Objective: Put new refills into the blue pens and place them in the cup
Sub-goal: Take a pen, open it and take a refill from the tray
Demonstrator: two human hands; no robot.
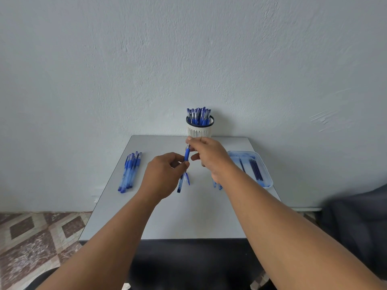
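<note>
Both hands are up over the middle of the bench (167,216), working on one pen (186,155). The left hand (165,174) has its fingers curled round the lower part of the barrel, thumb and forefinger pinching it just under the blue grip. The right hand (206,153) is pinching the tip end at the top, fingers closed on it. The pen stands nearly upright between them, tip up, with its bottom end poking out below the left hand, just off the bench.

The cup (199,130) sits at the back edge against the wall (188,59), right behind the right hand, packed with blue pens (199,115) standing upright. On the left side of the bench lies a bundle of pens (129,171), lined up side by side. On the right is a tray (269,178) with a few dark refills (255,169) lying in it. A couple of bluish pieces (217,185) peek out from under the right wrist, too hidden to tell what they are.
</note>
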